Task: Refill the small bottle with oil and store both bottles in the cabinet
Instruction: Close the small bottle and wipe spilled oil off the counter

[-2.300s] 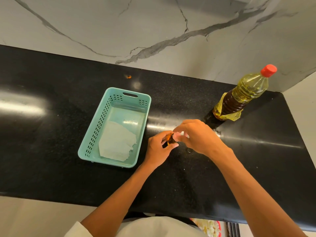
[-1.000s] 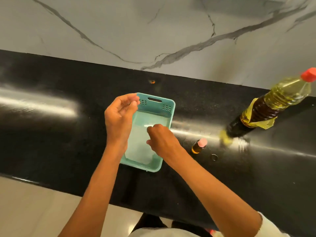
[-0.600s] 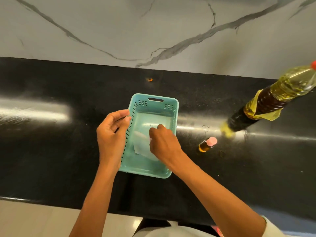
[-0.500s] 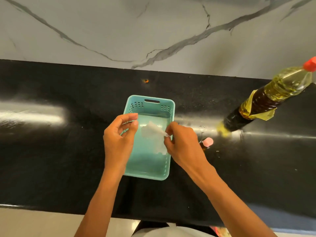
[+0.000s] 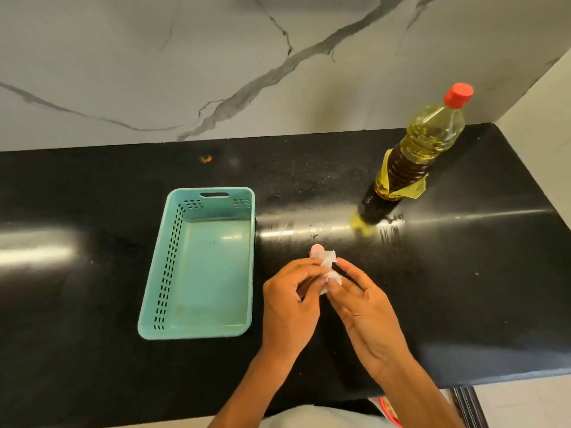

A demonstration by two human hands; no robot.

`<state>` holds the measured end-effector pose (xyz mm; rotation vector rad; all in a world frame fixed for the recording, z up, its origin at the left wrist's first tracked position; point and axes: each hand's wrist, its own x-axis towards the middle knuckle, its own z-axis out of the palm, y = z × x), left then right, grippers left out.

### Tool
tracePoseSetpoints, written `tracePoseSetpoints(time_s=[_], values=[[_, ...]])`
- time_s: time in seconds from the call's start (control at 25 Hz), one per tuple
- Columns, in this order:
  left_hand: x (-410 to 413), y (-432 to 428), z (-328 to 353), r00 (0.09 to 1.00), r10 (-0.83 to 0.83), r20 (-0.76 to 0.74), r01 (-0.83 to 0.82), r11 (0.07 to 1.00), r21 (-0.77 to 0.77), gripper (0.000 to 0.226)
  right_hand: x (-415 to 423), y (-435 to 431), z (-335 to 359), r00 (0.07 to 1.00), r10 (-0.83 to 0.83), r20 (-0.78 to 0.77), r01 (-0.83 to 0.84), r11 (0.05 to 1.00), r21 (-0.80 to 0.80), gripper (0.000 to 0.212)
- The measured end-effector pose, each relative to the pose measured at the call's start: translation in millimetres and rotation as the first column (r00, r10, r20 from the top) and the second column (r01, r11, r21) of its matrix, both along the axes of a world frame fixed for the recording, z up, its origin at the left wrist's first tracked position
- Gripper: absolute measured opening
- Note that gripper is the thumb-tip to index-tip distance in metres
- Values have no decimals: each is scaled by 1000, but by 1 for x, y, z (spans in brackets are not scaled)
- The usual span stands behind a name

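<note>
The big oil bottle (image 5: 414, 159) with a red cap and yellow label stands upright at the back right of the black counter (image 5: 463, 273). Only the pink cap of the small bottle (image 5: 317, 249) shows, just beyond my fingers. My left hand (image 5: 292, 301) and my right hand (image 5: 361, 304) meet in front of it, both pinching a white piece of tissue (image 5: 330, 270) held against the small bottle. The bottle's body is hidden behind the tissue and fingers.
A teal plastic basket (image 5: 173, 257) sits left of my hands with nothing in it. Oil smears and a yellow puddle (image 5: 360, 225) lie by the big bottle's base. A marble wall runs behind; the counter ends at the right.
My right hand lifted the white tissue out of the basket. Both hands moved right to the small bottle and now hold the tissue against it. The basket holds nothing now.
</note>
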<state>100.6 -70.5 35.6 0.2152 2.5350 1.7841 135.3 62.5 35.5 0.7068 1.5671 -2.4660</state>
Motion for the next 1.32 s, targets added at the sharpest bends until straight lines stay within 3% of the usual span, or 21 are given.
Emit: tracePoseSetpoints(time_s=[0.08, 0.2, 0.28, 0.36, 0.52, 0.72, 0.84, 0.96, 1.0, 1.04, 1.16, 1.2, 1.32], values=[[1, 1, -1, 998, -48, -32, 45, 997, -65, 24, -4, 10, -10, 996, 90, 16, -91, 992, 85, 30], [-18, 1, -5, 984, 129, -122, -145, 980, -135, 27, -17, 22, -27, 997, -43, 67, 18, 942, 336, 19], [-34, 9, -9, 971, 209, -119, -232, 946, -228, 24, -30, 26, -34, 990, -133, 40, 92, 842, 532, 18], [-41, 21, -16, 967, 231, -108, -253, 926, -280, 27, -43, 25, -36, 997, -69, -28, 70, 735, 675, 18], [-41, 33, -27, 965, 241, -101, -259, 928, -268, 14, -47, 17, -38, 975, 158, -158, -7, 730, 684, 13], [-35, 38, -32, 961, 275, -22, -272, 935, -226, 30, -41, 19, -50, 965, 161, -207, 43, 682, 730, 20], [-32, 42, -32, 962, 273, -14, -270, 940, -206, 31, -46, 19, -54, 945, 245, -219, 47, 560, 827, 18], [-31, 42, -34, 961, 277, -1, -273, 946, -172, 31, -56, 21, -57, 927, 374, -9, -150, 393, 907, 19], [-32, 41, -34, 961, 277, -1, -273, 947, -170, 32, -57, 21, -55, 927, 375, 7, -162, 381, 910, 20], [-32, 40, -35, 962, 275, -3, -271, 948, -169, 32, -58, 20, -52, 938, 342, -46, -114, 432, 895, 19], [-33, 37, -37, 966, 257, -5, -254, 954, -156, 32, -56, 19, -45, 938, 215, -273, 73, 648, 758, 15], [-33, 36, -37, 970, 244, -7, -242, 958, -151, 32, -56, 19, -46, 939, 214, -269, 68, 652, 755, 15], [-34, 33, -37, 979, 201, -22, -202, 969, -142, 34, -62, 20, -55, 961, 273, -51, -122, 582, 804, 16]])
